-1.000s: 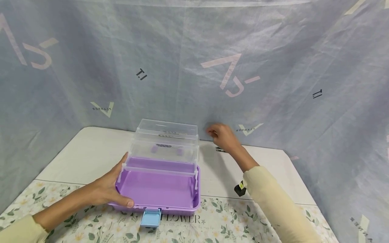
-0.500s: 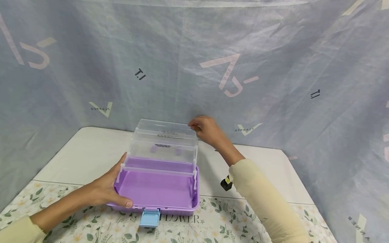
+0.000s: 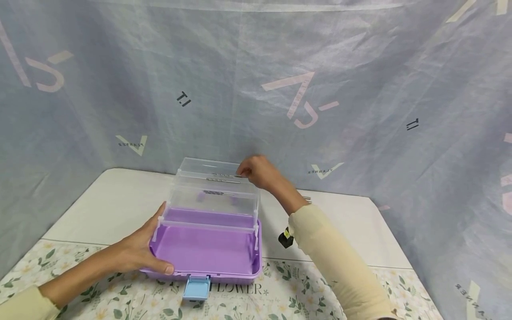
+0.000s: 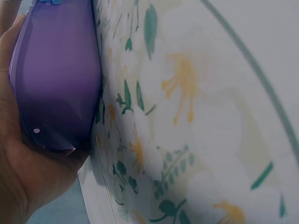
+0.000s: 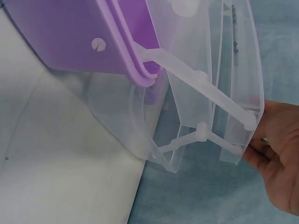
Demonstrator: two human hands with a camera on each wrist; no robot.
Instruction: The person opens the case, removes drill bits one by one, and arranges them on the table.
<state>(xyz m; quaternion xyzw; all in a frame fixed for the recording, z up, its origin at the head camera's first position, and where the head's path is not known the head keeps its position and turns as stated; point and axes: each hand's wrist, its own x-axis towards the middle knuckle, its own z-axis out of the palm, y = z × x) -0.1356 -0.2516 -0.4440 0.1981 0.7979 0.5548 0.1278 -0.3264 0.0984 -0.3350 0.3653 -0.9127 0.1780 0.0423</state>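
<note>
I get a bright head view, sheen on the curtain (image 3: 240, 89); both wrist views look dimmer, the left's tablecloth (image 4: 187, 130) soft.

Left sleeve (image 3: 30, 304), eight o'clock: showing pale cream. Right sleeve (image 3: 336, 262), five o'clock: matching it, creasing lightly. Small black piece (image 3: 285, 241) bearing a yellow patch (image 3: 286, 233) is showing at the right cuff's (image 3: 302, 218) seven o'clock.

I see box (image 3: 208, 253): smooth, glossy plastic | far trays (image 3: 188, 182): clear plastic | thin rods (image 3: 214, 192): shiny metal | backdrop (image 3: 224, 89): creased cloth
</note>
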